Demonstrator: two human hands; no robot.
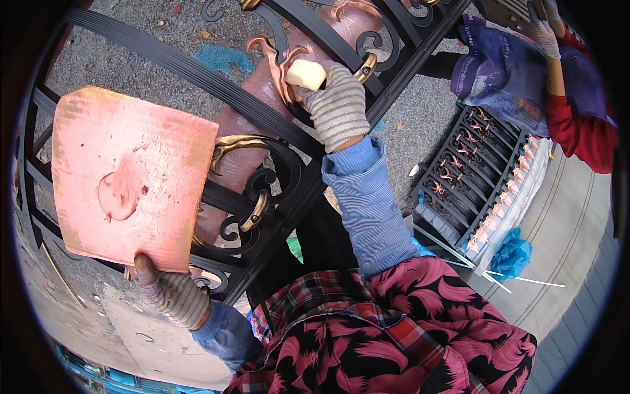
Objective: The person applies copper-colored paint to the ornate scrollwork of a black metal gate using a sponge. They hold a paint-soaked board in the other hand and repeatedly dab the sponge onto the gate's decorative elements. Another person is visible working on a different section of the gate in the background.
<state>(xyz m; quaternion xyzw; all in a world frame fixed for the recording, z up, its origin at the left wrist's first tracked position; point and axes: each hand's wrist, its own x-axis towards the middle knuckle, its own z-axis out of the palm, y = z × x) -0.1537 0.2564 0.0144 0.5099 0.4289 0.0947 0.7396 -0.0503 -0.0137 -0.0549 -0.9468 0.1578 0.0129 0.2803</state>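
Note:
My left hand (172,292), in a striped work glove, grips the lower edge of a flat board (134,171) smeared with pink paint. A wet ring of thicker paint lies on the board's middle. In my right hand (338,108), also gloved, is a pale yellow sponge (306,74). The sponge is against or very near a pink-coated leaf ornament (279,69) on a black metal railing (190,62). Below it, another leaf ornament (237,146) is gold-brown, as is a collar (257,210) on a scroll.
A pink-smeared roll or tube (252,105) lies under the railing. To the right, several black railing panels (469,157) with pink ornaments lie stacked beside blue plastic (515,253). A person in a red sleeve (577,134) works at the far right near purple bags (495,72).

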